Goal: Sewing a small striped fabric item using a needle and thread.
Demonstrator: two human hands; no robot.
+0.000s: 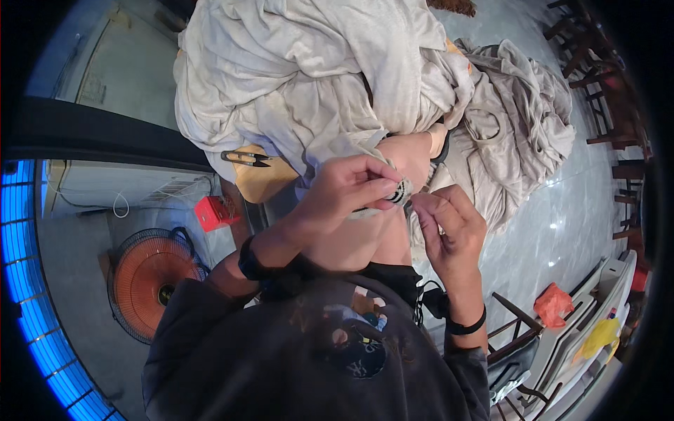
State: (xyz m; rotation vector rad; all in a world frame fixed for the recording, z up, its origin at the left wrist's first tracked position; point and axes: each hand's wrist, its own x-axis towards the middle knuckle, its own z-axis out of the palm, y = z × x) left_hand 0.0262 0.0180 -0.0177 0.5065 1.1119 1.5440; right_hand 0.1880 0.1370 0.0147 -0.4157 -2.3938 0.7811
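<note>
My left hand (354, 185) pinches a folded edge of light grey fabric (403, 190) between thumb and fingers, above my bare thighs. Black stripes or stitching run across this folded edge. At its right tip, the thumb and forefinger of my right hand (447, 221) are pinched together; whether a thin thread lies between them is too small to tell. A large heap of the pale fabric (305, 68) spreads in front of me. Black-tipped thread snips (246, 158) lie on a wooden surface (266, 184) left of my hands.
More pale cloth (518, 116) is piled at the right, down to the shiny tiled floor (558, 210). An orange floor fan (152, 284) and a red box (213, 213) are at my left. Wooden chairs (605, 100) line the far right, with a red plastic bag (553, 305) lower down.
</note>
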